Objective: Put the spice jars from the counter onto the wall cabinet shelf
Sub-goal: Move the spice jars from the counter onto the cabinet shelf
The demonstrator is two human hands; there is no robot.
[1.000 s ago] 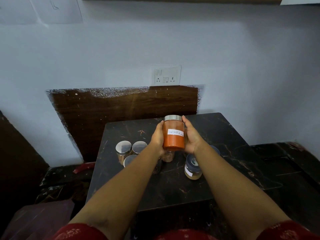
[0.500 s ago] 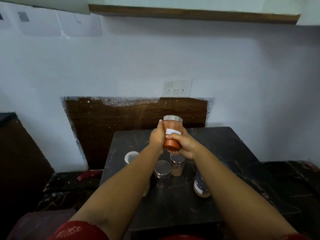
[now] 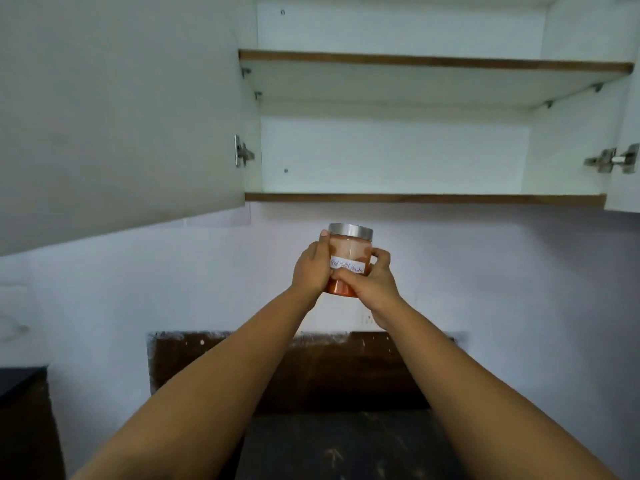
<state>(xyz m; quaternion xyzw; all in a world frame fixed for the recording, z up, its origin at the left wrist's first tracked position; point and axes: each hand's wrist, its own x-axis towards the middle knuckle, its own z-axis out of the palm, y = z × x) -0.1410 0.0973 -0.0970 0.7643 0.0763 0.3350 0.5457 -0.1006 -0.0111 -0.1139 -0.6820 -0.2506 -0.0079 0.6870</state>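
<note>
Overhead, open cabinet door (image 3: 117, 109) beside lower shelf (image 3: 425, 198).

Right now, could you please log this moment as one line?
phase: lifting | held: red chilli powder jar, upright | grip: left hand + right hand | cabinet: open | jar below shelf

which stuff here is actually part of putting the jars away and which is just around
Part of the job:
- spice jar, gripped by the left hand and right hand
- lower cabinet shelf, bare
- counter

Just around:
- upper shelf
- open cabinet door
- brown wall panel
</note>
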